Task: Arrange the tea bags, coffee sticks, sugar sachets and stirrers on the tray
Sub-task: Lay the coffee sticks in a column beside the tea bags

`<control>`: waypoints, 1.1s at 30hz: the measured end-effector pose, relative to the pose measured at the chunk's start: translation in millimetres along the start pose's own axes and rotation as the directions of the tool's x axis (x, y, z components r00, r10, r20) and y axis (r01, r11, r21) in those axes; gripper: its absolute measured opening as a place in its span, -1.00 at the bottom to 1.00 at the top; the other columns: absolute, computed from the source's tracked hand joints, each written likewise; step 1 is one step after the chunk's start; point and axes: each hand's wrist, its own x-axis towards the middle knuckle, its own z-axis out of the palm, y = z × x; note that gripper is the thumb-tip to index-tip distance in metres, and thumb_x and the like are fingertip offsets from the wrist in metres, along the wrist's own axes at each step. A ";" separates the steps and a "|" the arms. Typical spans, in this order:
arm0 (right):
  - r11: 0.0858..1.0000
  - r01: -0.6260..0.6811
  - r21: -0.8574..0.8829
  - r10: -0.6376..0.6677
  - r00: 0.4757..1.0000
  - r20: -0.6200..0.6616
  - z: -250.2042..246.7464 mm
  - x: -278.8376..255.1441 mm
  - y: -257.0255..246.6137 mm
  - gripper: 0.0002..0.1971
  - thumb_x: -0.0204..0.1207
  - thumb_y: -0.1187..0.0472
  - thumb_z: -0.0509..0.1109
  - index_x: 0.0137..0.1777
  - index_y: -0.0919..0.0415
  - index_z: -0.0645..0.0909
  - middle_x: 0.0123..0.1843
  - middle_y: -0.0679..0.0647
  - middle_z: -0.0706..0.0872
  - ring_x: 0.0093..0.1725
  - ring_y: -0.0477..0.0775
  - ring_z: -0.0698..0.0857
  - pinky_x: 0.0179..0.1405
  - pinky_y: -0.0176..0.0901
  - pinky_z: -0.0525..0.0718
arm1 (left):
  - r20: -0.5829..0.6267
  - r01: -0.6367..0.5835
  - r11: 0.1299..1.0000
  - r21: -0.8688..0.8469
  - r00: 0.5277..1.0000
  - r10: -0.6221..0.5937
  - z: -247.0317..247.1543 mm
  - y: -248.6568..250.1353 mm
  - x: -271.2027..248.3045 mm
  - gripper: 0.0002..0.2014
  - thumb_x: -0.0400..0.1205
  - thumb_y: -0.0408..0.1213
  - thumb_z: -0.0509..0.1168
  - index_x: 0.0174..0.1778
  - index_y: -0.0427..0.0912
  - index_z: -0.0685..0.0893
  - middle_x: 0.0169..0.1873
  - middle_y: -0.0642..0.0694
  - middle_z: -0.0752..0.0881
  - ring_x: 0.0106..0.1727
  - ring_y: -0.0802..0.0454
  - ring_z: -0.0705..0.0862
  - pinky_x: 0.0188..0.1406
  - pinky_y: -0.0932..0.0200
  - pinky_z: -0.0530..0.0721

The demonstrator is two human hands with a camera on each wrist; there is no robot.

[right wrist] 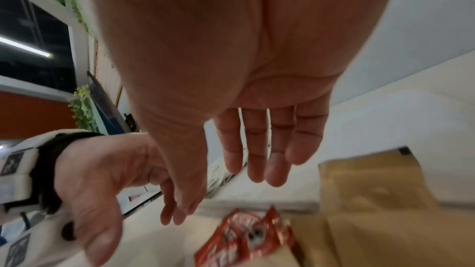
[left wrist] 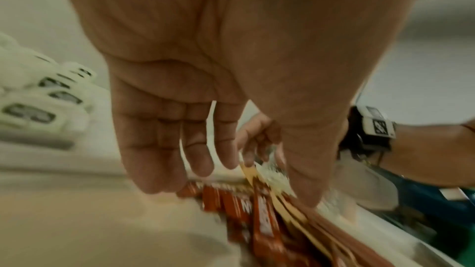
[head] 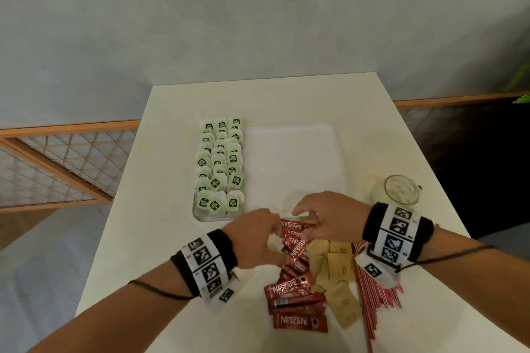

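Green-labelled tea bags (head: pixel 220 163) fill the left part of the white tray (head: pixel 292 157) in rows; they show blurred in the left wrist view (left wrist: pixel 38 109). Red coffee sticks (head: pixel 295 249) lie in a loose heap on the table just in front of the tray. Brown sugar sachets (head: pixel 335 266) lie to their right, then red stirrers (head: pixel 372 295). My left hand (head: pixel 272 231) and right hand (head: pixel 309 223) hover side by side over the top of the coffee sticks (left wrist: pixel 262 226). Both hands' fingers (right wrist: pixel 257 165) hang straight and hold nothing.
A glass jar (head: pixel 401 189) stands on the table to the right of the tray. More coffee sticks (head: pixel 295 301) lie nearer to me. The table edge runs close on the left and right; a wooden lattice rail (head: pixel 66 163) stands beyond it.
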 end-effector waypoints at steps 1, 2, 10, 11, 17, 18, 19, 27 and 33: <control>1.000 0.019 -0.012 -0.019 1.000 0.003 5.8 -1.6 -1.5 -0.50 0.53 -0.23 0.45 0.44 -0.12 0.60 0.30 -0.21 0.65 0.18 -0.18 0.60 0.15 -0.19 0.55 | 0.026 -0.032 0.999 -0.010 0.999 0.032 7.1 3.5 -0.7 -0.49 0.40 0.24 0.53 0.08 0.00 0.62 0.02 0.03 0.62 -0.03 0.03 0.62 0.04 0.01 0.67; 0.999 0.039 -0.018 -0.039 0.999 0.002 10.7 -3.1 -3.9 -0.54 0.50 -0.22 0.47 0.36 -0.13 0.65 0.22 -0.20 0.66 0.14 -0.13 0.63 0.15 -0.13 0.59 | 0.046 -0.069 0.998 -0.011 0.997 0.070 13.5 6.6 -1.6 -0.51 0.38 0.22 0.55 0.04 0.01 0.61 0.01 0.05 0.62 -0.04 0.04 0.62 0.04 -0.02 0.68; 0.956 0.031 -0.292 -0.053 0.996 -0.067 33.5 0.7 -13.1 -0.60 0.51 -0.18 0.42 0.27 -0.02 0.65 0.13 -0.02 0.68 0.07 0.07 0.65 0.09 0.02 0.61 | 0.158 -0.253 0.948 0.192 0.962 0.224 43.1 23.4 -2.6 -0.28 0.39 0.22 0.55 0.46 0.11 0.56 0.41 0.03 0.54 0.35 -0.06 0.56 0.25 -0.08 0.67; 0.950 0.024 -0.312 -0.047 0.997 -0.067 35.4 1.1 -13.8 -0.60 0.52 -0.16 0.42 0.27 0.01 0.66 0.14 0.00 0.68 0.09 0.09 0.65 0.12 0.03 0.61 | 0.158 -0.256 0.940 0.226 0.962 0.224 44.8 24.3 -2.4 -0.25 0.41 0.20 0.55 0.50 0.07 0.54 0.44 0.01 0.53 0.37 -0.08 0.54 0.26 -0.09 0.66; 0.927 -0.011 -0.376 -0.009 0.999 -0.050 37.7 2.2 -19.2 -0.69 0.58 -0.10 0.40 0.13 0.12 0.69 0.05 0.06 0.68 0.03 0.12 0.64 0.15 0.08 0.63 | 0.159 -0.264 0.924 0.277 0.961 0.227 49.0 22.6 -0.5 -0.47 0.52 0.02 0.48 0.42 0.00 0.61 0.39 -0.05 0.57 0.33 -0.14 0.58 0.18 -0.10 0.68; 0.927 -0.013 -0.375 -0.004 0.999 -0.045 38.3 2.7 -19.4 -0.69 0.59 -0.10 0.40 0.12 0.13 0.68 0.04 0.06 0.68 0.02 0.12 0.65 0.13 0.08 0.64 | 0.157 -0.259 0.925 0.279 0.962 0.222 48.5 21.9 -0.9 -0.52 0.55 -0.01 0.46 0.38 -0.02 0.64 0.38 -0.05 0.58 0.33 -0.14 0.58 0.18 -0.10 0.68; 0.927 -0.013 -0.375 -0.002 0.999 -0.038 39.2 3.0 -19.6 -0.69 0.61 -0.09 0.39 0.11 0.14 0.68 0.04 0.07 0.68 0.02 0.13 0.65 0.11 0.09 0.64 | 0.158 -0.248 0.927 0.280 0.965 0.211 47.8 21.4 -1.8 -0.57 0.57 -0.04 0.44 0.34 -0.05 0.66 0.36 -0.06 0.60 0.31 -0.14 0.59 0.18 -0.09 0.67; 0.942 -0.013 -0.336 0.002 0.999 -0.032 45.4 6.3 -16.8 -0.70 0.73 -0.07 0.26 0.12 0.11 0.70 0.01 0.04 0.67 -0.07 0.09 0.67 -0.03 0.05 0.67 | 0.130 -0.150 0.948 0.279 0.984 0.118 46.1 6.6 -8.3 -0.70 0.71 -0.26 0.28 0.37 -0.17 0.59 0.25 -0.17 0.63 0.15 -0.20 0.68 0.13 -0.09 0.68; 0.995 0.006 -0.101 -0.019 0.992 -0.129 31.1 2.5 -9.9 -0.76 0.70 -0.03 0.27 -0.07 0.05 0.69 -0.19 -0.04 0.70 -0.20 0.01 0.66 -0.11 -0.01 0.64 | 0.052 -0.049 0.991 0.121 0.998 0.043 33.7 -8.4 -21.3 -0.83 0.74 -0.25 0.20 0.22 -0.11 0.55 0.09 -0.09 0.66 0.01 -0.09 0.69 0.05 -0.01 0.68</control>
